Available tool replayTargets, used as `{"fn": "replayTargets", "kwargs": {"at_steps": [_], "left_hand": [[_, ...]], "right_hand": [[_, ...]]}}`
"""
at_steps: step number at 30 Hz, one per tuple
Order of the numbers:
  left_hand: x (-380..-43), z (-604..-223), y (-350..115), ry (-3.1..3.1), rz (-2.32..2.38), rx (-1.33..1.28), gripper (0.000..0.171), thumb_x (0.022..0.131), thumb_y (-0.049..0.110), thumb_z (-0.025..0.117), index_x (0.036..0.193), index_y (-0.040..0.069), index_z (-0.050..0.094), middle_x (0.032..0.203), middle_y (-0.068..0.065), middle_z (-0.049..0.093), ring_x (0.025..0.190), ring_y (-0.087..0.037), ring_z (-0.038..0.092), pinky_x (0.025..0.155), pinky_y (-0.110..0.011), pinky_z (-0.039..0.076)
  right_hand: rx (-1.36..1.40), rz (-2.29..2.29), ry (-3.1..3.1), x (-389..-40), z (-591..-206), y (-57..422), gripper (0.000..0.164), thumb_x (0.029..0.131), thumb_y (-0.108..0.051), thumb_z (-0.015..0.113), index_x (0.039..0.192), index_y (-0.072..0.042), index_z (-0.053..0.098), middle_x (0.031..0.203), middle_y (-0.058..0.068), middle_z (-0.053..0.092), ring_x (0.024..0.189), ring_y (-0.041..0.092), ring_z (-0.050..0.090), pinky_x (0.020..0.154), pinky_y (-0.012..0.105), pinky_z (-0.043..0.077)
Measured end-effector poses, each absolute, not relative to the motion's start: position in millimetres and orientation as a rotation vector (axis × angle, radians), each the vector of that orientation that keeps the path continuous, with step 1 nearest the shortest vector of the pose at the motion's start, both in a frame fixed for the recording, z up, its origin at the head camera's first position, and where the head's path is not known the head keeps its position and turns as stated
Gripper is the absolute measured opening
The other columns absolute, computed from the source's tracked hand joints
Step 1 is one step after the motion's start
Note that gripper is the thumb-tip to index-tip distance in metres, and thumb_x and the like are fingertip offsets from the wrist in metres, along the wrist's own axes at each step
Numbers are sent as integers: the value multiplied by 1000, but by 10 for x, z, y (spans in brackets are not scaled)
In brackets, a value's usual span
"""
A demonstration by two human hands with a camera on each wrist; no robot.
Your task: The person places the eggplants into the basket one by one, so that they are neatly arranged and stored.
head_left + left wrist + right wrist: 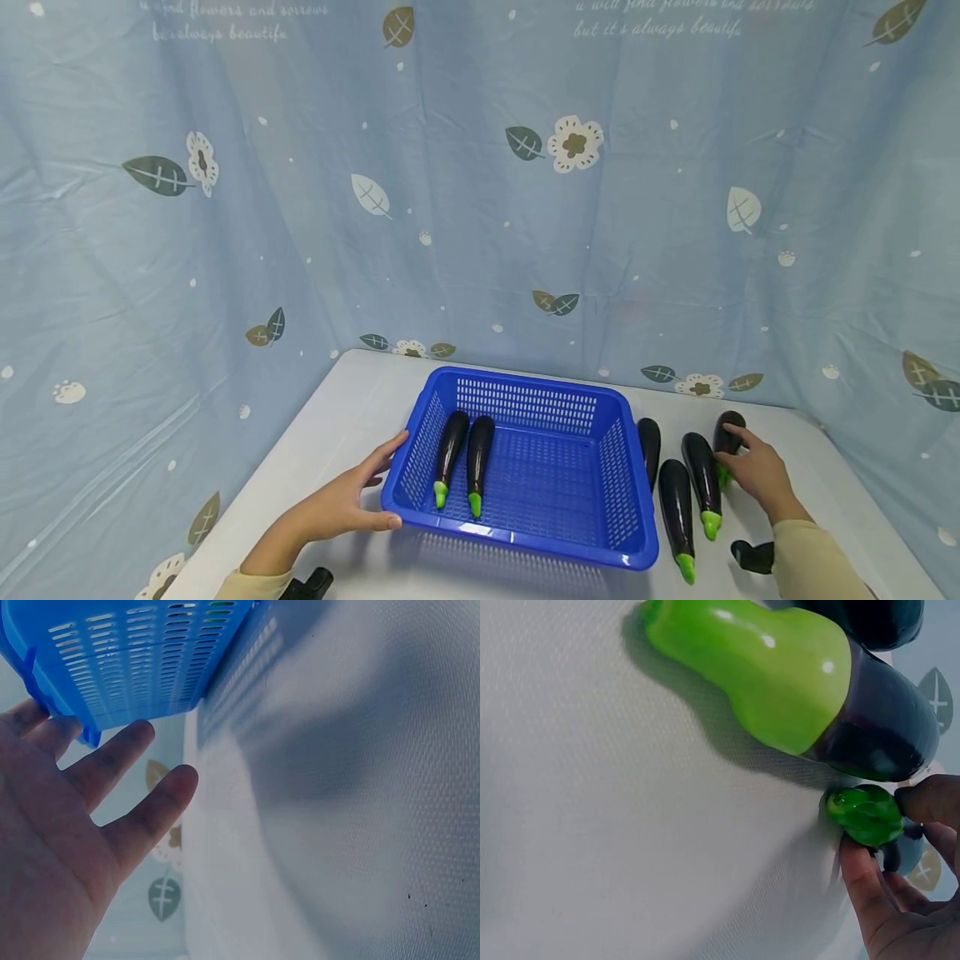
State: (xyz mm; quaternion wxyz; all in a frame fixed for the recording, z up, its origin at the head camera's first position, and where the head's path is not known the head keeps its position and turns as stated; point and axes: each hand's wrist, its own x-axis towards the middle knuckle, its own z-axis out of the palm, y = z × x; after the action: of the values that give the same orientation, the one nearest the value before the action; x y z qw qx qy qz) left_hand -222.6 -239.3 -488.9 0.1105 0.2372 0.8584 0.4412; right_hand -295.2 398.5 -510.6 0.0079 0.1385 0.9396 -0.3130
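A blue plastic basket [517, 546] with slotted walls stands on the table, two dark eggplants [452, 454] with green stem ends lying at its left side. My left hand [341, 500] is at its left wall, fingertips touching the rim and thumb by the near corner. In the left wrist view the fingers of that hand [67, 817] are spread and mostly straight beside the basket [127, 667]. Right of the basket, my right hand [761, 475] grips the farthest-right eggplant [727, 429] between thumb and fingers. Its green stem end [866, 814] shows between the digits in the right wrist view.
Several more eggplants [677, 508] lie between the basket and my right hand, one partly hidden by the basket's right wall. The white table [360, 383] meets a blue patterned curtain [480, 208] behind and at the left. Dark wrist-worn gear [752, 557] shows at each sleeve.
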Motion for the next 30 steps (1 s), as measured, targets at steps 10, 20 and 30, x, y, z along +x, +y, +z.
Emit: {"fn": "replayTargets", "kwargs": {"at_steps": [10,20,30], "left_hand": [[-2225,-4883,-2393,2522,1296,704,107,85,32,82,165,26,11,166,-22,20,143,-50,35,109,-68,37],[-2217,-4869,-2395,2521,1292,709,108,85,31,82,165,21,10,166,-22,20,143,-51,35,108,-69,37],[-2215,-4854,-2392,2524,1281,704,108,85,32,82,165,17,11,166,-23,20,143,-51,36,108,-68,38]], "right_hand": [[430,-975,2941,-2930,-5098,3999,70,96,-18,61,153,8,29,149,47,23,133,65,28,106,74,32],[428,-1029,2941,-2925,-5051,4001,72,98,-20,59,156,6,25,151,44,23,134,63,28,104,74,33],[374,-1082,2923,-2931,-4986,4028,74,99,-23,58,158,4,21,152,44,20,134,63,27,103,75,33]]}}
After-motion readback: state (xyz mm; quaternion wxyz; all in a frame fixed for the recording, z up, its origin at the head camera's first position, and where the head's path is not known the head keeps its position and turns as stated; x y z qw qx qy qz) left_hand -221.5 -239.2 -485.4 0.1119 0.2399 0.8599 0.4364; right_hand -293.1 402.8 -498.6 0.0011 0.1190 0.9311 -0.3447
